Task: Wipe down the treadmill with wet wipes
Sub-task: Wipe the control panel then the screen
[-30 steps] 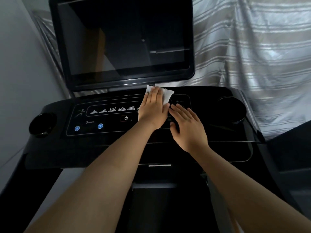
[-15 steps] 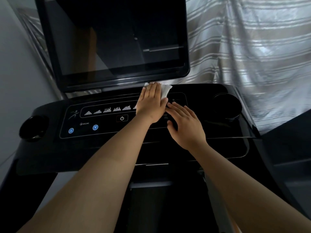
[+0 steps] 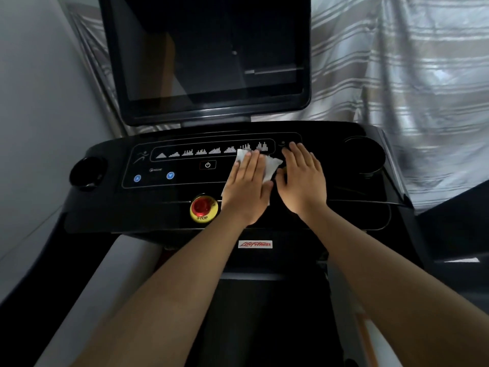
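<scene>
Wet wipe [image 3: 270, 165] under a flat left hand [image 3: 247, 189]

The wipe lies on the black treadmill [image 3: 105, 207] panel, just right of the power button [image 3: 207, 165]. The left hand presses down on it. Its fingers [image 3: 251, 161] are straight and cover most of it. White edges peek out past the fingertips and on the right side. The right hand [image 3: 303, 181] rests flat just beside it, fingers straight, holding nothing. The red stop button [image 3: 202, 206] sits near the left wrist.

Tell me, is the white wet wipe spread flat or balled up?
Spread flat. The white wet wipe lies open on the black treadmill console, its edges showing past the left hand pressing it.
</scene>
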